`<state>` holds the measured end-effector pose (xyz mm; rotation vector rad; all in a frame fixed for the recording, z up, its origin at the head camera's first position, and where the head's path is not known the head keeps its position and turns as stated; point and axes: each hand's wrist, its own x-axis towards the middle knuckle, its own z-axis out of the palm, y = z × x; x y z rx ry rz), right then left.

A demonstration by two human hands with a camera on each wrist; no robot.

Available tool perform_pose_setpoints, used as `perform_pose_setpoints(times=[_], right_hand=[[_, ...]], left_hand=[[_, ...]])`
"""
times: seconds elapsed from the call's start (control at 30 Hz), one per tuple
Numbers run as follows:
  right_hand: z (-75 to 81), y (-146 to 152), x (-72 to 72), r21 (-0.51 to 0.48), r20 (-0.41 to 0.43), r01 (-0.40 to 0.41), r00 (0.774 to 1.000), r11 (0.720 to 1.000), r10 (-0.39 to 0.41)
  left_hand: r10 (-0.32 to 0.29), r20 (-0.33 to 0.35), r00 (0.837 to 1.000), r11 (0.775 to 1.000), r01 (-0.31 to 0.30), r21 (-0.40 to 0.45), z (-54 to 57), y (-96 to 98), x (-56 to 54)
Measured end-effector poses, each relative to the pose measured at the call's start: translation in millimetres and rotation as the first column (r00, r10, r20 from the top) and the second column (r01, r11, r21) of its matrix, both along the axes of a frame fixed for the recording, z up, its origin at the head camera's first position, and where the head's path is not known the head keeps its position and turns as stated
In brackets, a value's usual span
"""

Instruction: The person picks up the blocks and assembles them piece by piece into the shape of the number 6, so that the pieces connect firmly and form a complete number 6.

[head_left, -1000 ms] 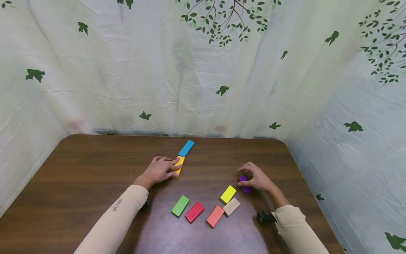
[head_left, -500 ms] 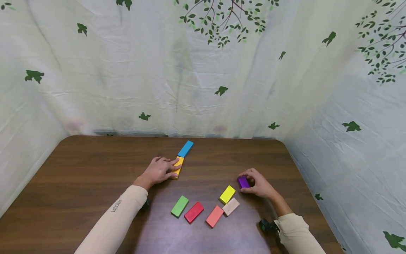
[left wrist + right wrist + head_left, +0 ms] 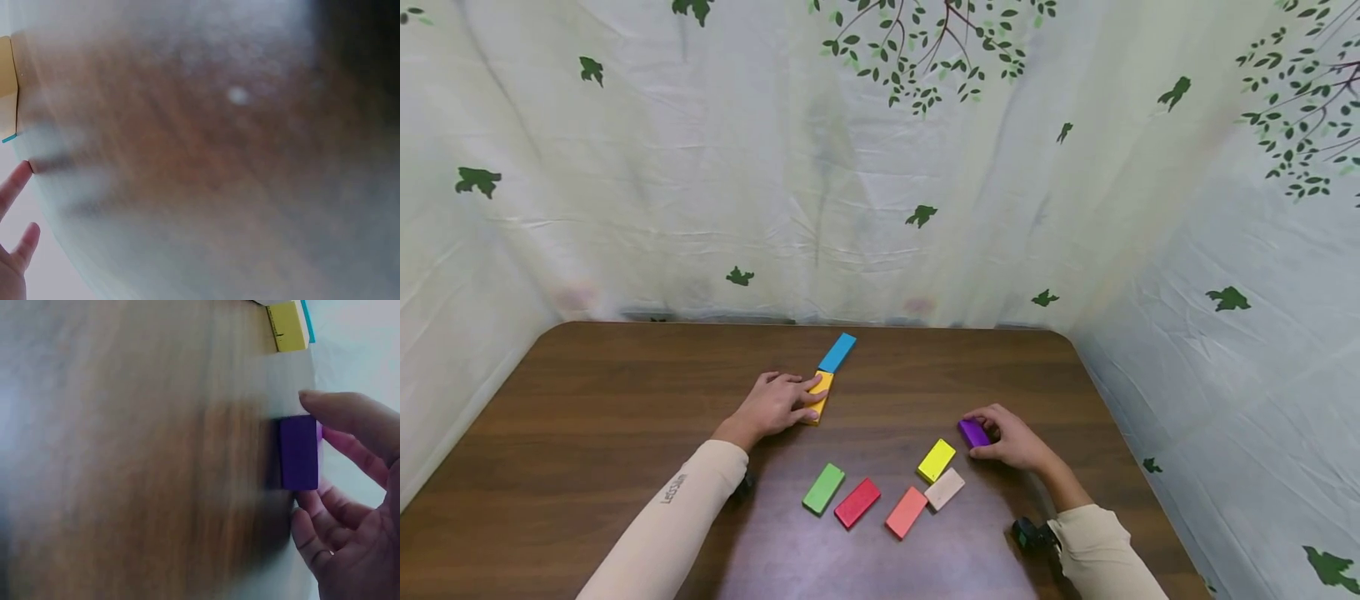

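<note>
Leaning sideways with the left hand (image 3: 775, 404) could skew the orange block (image 3: 825, 382) against the blue block (image 3: 837, 352); ends look just touching. Left fingers spread, fairly straight, resting on the orange block, not wrapped round it. Mid-table: yellow block (image 3: 937, 460) near the purple block (image 3: 973, 432), so a low leftward sweep could clip it. Right hand (image 3: 1013, 435) pinches the purple block, thumb near side, fingers far side. Off-centre pinch could let it twist out. Can't tell if it's lifted.
</note>
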<state>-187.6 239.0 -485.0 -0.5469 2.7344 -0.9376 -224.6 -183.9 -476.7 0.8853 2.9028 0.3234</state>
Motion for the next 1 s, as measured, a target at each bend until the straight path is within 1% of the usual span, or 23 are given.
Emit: perform_pose_setpoints(times=[0.23,0.5,0.67,0.9,1.0], right_hand=[[0.9,-3.6,-4.9,0.000,-0.042,-0.034,0.999,0.999,0.034],[2.5,-9.3,-7.0,0.017,-0.054,-0.010,0.998,1.000,0.011],[2.5,-13.1,-9.0,0.016,-0.069,-0.016,0.997,1.000,0.017],[2.9,-17.0,-14.2,0.022,-0.096,-0.069,0.993,0.997,0.071],[2.0,-19.3,-17.6,0.022,-0.089,-0.092,0.992,0.996,0.094]], left_hand=[[0.006,0.009,1.000,1.000,-0.006,0.006,-0.1,-0.6,1.2],[0.011,0.015,1.000,1.000,-0.011,0.011,0.2,0.4,1.5],[0.008,0.015,1.000,1.000,-0.008,0.011,-1.1,0.2,0.2],[0.004,0.015,1.000,1.000,-0.004,0.009,-0.8,-0.6,-0.3],[0.007,0.016,1.000,1.000,-0.008,0.009,-0.5,-1.0,-0.1]])
